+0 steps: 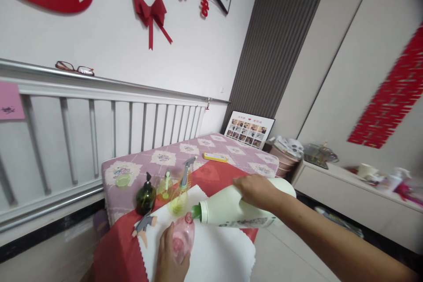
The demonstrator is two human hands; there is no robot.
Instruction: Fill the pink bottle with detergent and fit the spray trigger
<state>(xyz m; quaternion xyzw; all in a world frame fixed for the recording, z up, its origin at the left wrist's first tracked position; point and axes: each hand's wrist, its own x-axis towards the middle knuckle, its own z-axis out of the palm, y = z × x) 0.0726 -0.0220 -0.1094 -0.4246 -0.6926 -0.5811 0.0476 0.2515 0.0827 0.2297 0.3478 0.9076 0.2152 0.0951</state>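
My right hand (pixel 256 191) is wrapped round a large white jug (pixel 231 209) with a green neck, tipped on its side so that its mouth (pixel 195 212) touches the opening of a small clear pink bottle (pixel 182 237). My left hand (pixel 167 256) grips that pink bottle from below, over a white cloth (pixel 218 251). A pink and grey spray head (pixel 143 225) lies loose on the cloth to the left.
Behind stand a dark green pump bottle (pixel 146 197), a yellow pump bottle (pixel 165 188) and a yellow-green spray bottle (pixel 181 194). The table carries a red cloth (pixel 114 246) over a purple patterned one (pixel 158 158), with a yellow phone (pixel 215 157) and a green lid (pixel 123 180). A radiator (pixel 99 132) runs along the wall.
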